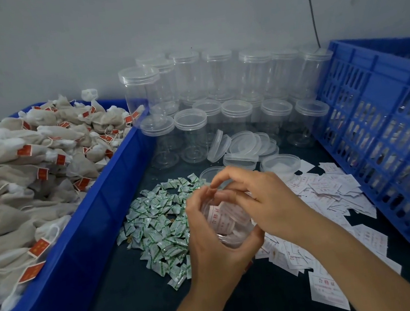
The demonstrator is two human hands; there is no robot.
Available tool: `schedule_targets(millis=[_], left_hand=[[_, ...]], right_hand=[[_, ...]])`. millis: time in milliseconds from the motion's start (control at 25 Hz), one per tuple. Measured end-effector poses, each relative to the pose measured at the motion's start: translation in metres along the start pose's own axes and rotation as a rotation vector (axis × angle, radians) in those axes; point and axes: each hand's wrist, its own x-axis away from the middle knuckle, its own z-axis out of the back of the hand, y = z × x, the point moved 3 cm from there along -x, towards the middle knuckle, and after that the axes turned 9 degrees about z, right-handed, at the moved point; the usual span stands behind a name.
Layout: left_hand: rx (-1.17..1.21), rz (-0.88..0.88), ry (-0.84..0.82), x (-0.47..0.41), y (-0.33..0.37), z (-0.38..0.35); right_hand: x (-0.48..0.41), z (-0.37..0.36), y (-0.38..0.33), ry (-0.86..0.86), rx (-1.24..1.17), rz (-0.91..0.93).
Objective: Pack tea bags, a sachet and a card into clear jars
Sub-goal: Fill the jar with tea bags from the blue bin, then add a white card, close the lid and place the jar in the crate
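Observation:
My left hand (pixel 213 246) grips a clear jar (pixel 228 225) low in the middle of the view, fingers and thumb curled round its wall. A white card with red print (pixel 220 218) curves against the inside of the jar. My right hand (pixel 262 200) hovers over the jar's mouth with curled fingers, the fingertips at the rim; whether it holds anything is hidden. Green-and-white sachets (pixel 161 226) lie heaped left of the jar. White cards (pixel 330 192) are scattered to the right. Tea bags with red tags (pixel 30 175) fill a blue bin (pixel 98 218) on the left.
Several lidded clear jars (pixel 218 102) stand in rows at the back against the wall. Loose lids (pixel 244 148) lie in front of them. A blue slatted crate (pixel 381 140) stands on the right. The table top is dark.

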Motion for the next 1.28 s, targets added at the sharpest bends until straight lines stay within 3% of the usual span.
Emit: schedule_targets(millis=[160,280,480,600,720,800,880,1000,1080,1280], left_hand=[[-0.043,0.028,0.009,0.000,0.001,0.001],[-0.047,0.047,-0.001,0.001,0.002,0.001],[-0.103,0.038,-0.003,0.000,0.005,0.003],[-0.145,0.001,-0.037,-0.001,0.009,0.002],[-0.159,0.011,-0.081,-0.001,0.011,0.004],[-0.083,0.112,-0.137,0.004,0.004,0.007],[0.055,0.292,-0.191,0.013,-0.005,0.012],[0.247,0.461,-0.244,0.018,-0.013,0.011],[0.264,0.434,-0.224,0.006,-0.003,0.008],[0.274,0.168,-0.274,-0.058,0.068,-0.033]], right_hand=[[0.010,0.020,0.000,0.287,-0.193,-0.026],[0.025,0.040,0.025,0.511,-0.263,-0.179],[0.067,0.034,0.091,0.458,-0.134,-0.586],[0.081,0.031,0.103,0.374,0.107,-0.653],[0.073,0.042,0.077,0.449,0.129,-0.506],[0.059,0.045,0.051,0.371,0.039,-0.381],[0.044,0.037,0.022,0.139,-0.020,-0.331],[0.027,0.023,-0.007,-0.300,0.199,-0.268],[0.015,0.029,-0.021,-0.418,0.391,-0.197],[-0.014,0.112,-0.068,-0.270,0.726,0.048]])
